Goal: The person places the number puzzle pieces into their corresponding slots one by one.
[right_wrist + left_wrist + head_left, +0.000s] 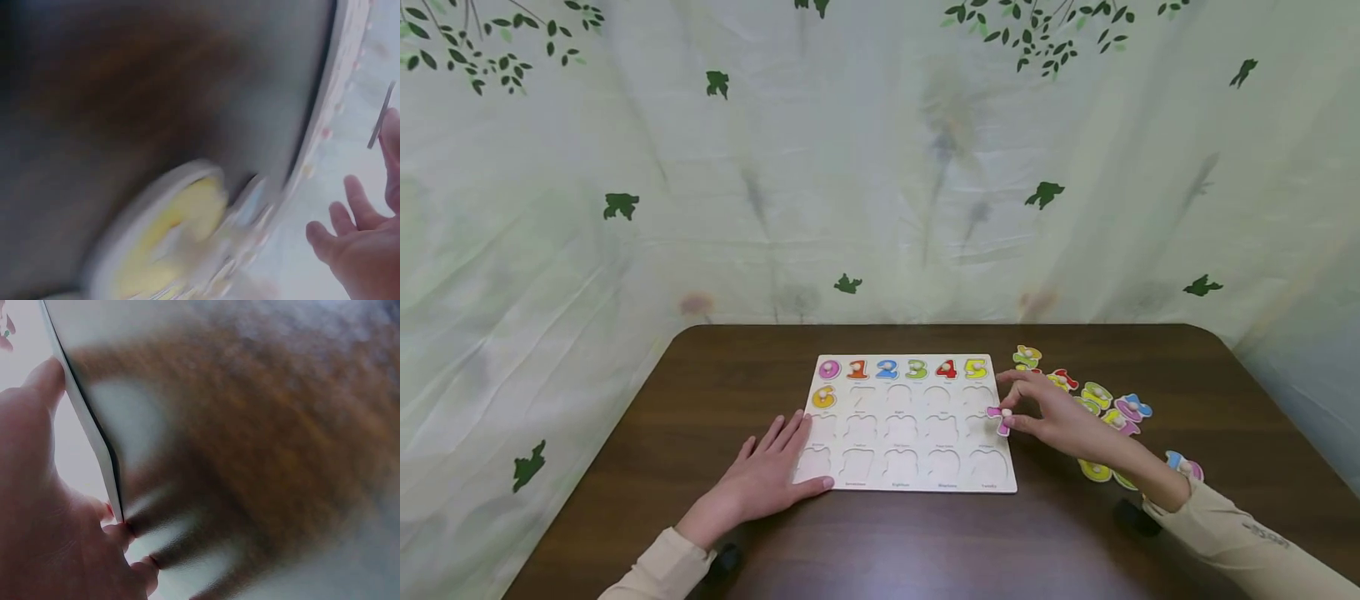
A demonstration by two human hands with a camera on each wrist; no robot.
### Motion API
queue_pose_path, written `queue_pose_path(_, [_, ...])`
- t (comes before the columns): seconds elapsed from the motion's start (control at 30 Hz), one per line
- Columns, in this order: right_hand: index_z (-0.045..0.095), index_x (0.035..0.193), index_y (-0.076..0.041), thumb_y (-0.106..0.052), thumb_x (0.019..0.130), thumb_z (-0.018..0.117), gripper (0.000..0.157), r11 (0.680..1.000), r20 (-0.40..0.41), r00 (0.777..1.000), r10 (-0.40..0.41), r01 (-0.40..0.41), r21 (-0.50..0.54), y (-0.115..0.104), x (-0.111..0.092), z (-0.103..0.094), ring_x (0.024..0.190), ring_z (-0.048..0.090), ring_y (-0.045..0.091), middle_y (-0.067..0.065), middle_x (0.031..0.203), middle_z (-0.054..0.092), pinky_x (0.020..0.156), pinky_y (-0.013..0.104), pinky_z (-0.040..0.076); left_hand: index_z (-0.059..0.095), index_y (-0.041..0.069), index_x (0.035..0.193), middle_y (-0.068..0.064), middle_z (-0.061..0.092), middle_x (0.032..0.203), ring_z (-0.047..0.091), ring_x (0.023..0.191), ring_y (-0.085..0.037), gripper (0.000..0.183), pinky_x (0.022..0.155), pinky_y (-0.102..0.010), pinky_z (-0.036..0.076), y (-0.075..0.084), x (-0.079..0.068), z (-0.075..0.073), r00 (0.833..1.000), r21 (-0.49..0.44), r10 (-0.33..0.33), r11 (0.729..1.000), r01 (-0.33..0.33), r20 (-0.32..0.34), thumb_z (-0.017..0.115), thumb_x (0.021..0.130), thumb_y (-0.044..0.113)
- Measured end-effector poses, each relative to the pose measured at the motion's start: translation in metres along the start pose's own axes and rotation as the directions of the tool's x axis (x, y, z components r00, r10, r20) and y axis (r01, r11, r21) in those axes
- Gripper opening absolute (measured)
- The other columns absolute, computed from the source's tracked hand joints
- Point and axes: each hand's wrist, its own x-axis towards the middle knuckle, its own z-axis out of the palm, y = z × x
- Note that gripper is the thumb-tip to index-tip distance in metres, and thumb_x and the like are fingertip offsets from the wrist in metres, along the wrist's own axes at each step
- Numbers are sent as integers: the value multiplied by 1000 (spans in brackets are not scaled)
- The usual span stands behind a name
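Observation:
A white number puzzle board [898,429] lies on the table, with coloured digits 0 to 5 filling its top row. A yellow-orange 6 [823,397] sits at the left of the second row; the other slots show bare outlines. My left hand [760,479] rests flat at the board's near left corner, fingers spread along the edge and thumb at the front. Between thumb and fingers, my right hand [1060,414] pinches a pink number piece [1002,422], which looks like a 7, by its white knob. It is held over the board's right edge, tilted.
Several loose number pieces [1097,396] lie in a scattered group right of the board, partly beneath my right forearm. A yellow piece [169,237] shows close up in the right wrist view. Behind the brown table [745,358] hangs a leaf-printed curtain [880,167].

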Motion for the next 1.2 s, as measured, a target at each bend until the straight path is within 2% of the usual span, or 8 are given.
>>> queue_pose_path(0.17, [64, 90, -22, -9, 86, 76, 18, 1000, 17, 1000, -24, 24, 14, -10, 22, 9, 133, 40, 39, 17, 140, 50, 102, 56, 37, 22, 7, 157, -12, 17, 163, 13, 147, -38, 107, 109, -69, 12, -2, 1, 3, 1000, -10, 5, 1000, -5, -9, 51, 82, 79])
queue_pose_path(0.37, [64, 90, -21, -14, 87, 76, 14, 998, 67, 997, -37, 34, 50, -25, 50, 18, 134, 40, 35, 14, 142, 49, 102, 54, 37, 18, 12, 159, -7, 14, 164, 10, 149, -33, 108, 111, -65, 12, -6, 3, 6, 1000, -1, -8, 1000, 8, -5, 48, 81, 81])
queue_pose_path(0.7, [66, 86, -17, -13, 89, 75, 9, 998, 107, 992, -69, 69, 5, -53, 105, 47, 134, 38, 35, 15, 140, 51, 105, 52, 35, 20, 10, 158, -9, 16, 163, 11, 148, -35, 108, 111, -66, 12, -2, 0, 2, 1000, -2, -21, 1000, 21, 4, 50, 81, 80])
queue_pose_path(0.97, [67, 84, -16, -17, 88, 76, 10, 996, 161, 983, -87, 88, 0, -61, 142, 75, 135, 36, 32, 12, 140, 52, 108, 49, 32, 19, 12, 158, -7, 15, 164, 11, 149, -33, 110, 111, -66, 12, -4, 0, 5, 1000, -2, -24, 1000, 24, 4, 47, 79, 84])
queue_pose_path(1.2, [69, 82, -14, -17, 86, 78, 10, 995, 206, 975, -89, 96, -25, -65, 162, 95, 134, 36, 36, 16, 138, 53, 109, 50, 32, 20, 12, 158, -7, 16, 163, 11, 149, -33, 111, 111, -65, 12, -5, 0, 5, 1000, -19, -28, 999, 28, 4, 47, 79, 84])
